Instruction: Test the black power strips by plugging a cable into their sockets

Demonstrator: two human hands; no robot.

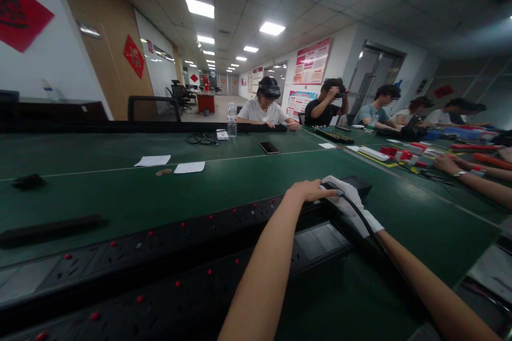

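Note:
Two long black power strips (pixel 224 217) with rows of red switches lie side by side across the near table; the nearer power strip (pixel 192 279) has grey panels toward its right end. My left hand (pixel 310 190), bare, reaches over to the far strip's right end, one finger pressed along a black cable (pixel 362 216). Against it, my right hand (pixel 347 202) wears a white glove and curls around that same end. The cable crosses over the glove and runs down along my right forearm. Some fingers and the strip's tip are hidden between the hands.
A dark block (pixel 357 185) sits just beyond my glove. On the green table (pixel 120 197) are a black bar (pixel 50 229), paper slips (pixel 189 168), a phone (pixel 269 147) and a water bottle (pixel 232 121). Co-workers sit opposite; another person's hands (pixel 450 164) work at right near red parts (pixel 404 154).

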